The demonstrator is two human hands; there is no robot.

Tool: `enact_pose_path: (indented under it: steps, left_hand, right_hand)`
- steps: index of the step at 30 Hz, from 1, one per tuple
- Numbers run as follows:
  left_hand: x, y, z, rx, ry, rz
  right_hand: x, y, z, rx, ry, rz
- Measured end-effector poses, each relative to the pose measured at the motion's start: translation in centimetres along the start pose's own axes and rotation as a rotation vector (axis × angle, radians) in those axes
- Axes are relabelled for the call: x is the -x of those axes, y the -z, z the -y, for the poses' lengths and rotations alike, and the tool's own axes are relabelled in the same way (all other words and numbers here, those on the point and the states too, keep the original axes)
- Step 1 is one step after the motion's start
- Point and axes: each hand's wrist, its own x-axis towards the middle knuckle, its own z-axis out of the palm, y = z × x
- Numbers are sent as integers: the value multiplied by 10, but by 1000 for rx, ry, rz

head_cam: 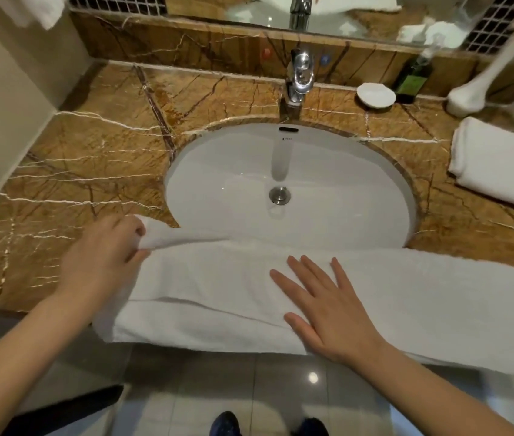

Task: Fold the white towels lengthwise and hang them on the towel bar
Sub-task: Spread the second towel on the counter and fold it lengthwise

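While the right hand (325, 306) lies flat, fingers spread, pinning the white towel (218, 278) across the counter edge (60, 184), the left hand (104, 253) pinches its far-left corner. Step: lengthwise fold. Next likely needs that edge drawn toward the body, aligned.

Brown veined marble counter (98, 158), white sink (328, 184), grey tiled floor (218, 382)

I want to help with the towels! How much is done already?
Looks done: one folded towel lies on the counter at the right. In hand: a long towel lies across the counter's front edge; the left hand grips its far edge, partly turned over, and the right hand lies flat on it. Left: finishing this fold, then hanging both towels.
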Motion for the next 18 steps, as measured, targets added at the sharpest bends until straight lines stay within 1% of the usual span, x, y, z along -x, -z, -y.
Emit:
enact_pose_path:
  steps: [2,3,5,7,8,10,12,13,15,18]
  left_hand:
    - [1,1,-1,-103,9,13]
    - [1,4,-8,-145,-18,2]
    - [8,4,-32,-102,-160,-10]
    - [20,-6,-67,7,-360,28]
    - [25,-14,-85,34,-449,57]
    - [30,-35,-117,14,-596,115]
    - [30,-55,-144,-27,-701,161]
    - [28,-63,-154,-41,-733,168]
    - [25,-78,-168,-65,-731,201]
    - [22,-87,-176,-68,-668,232]
  right_hand:
    - [-1,0,0,14,1,-2]
    - [-1,0,0,17,2,-2]
    - [0,0,0,5,0,0]
    - [5,5,-2,-34,-32,-17]
    - [10,8,-6,-56,-67,-39]
    - [25,14,-19,-86,-173,-102]
    - [45,19,-41,-95,-309,-143]
    - [55,19,-53,-94,-376,-144]
    - [72,16,-75,-72,-473,-120]
    - [76,13,-96,-56,-499,-86]
